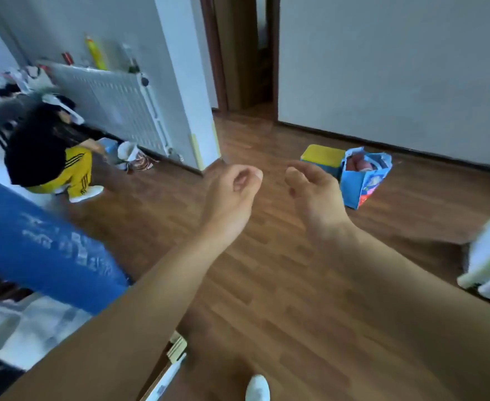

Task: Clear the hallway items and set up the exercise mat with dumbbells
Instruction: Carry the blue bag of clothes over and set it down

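Note:
Both arms reach forward over the wooden floor (267, 285). My left hand (232, 192) is loosely curled, fingers bent in with nothing in them. My right hand (313, 189) is curled the same way and holds nothing. Just beyond my right hand a blue printed gift bag (365, 180) stands on the floor with something pink inside. A yellow-topped box (321, 156) sits right behind the bag. A blue rolled or folded item (41, 244) with white print lies at the left. No dumbbells show.
A small person in yellow trousers (49, 151) crouches at the left by a white radiator (113, 108) with bottles on top. Bags and clutter lie near the radiator's foot. A dark doorway (249, 53) opens ahead. White furniture (489, 256) juts in at the right edge.

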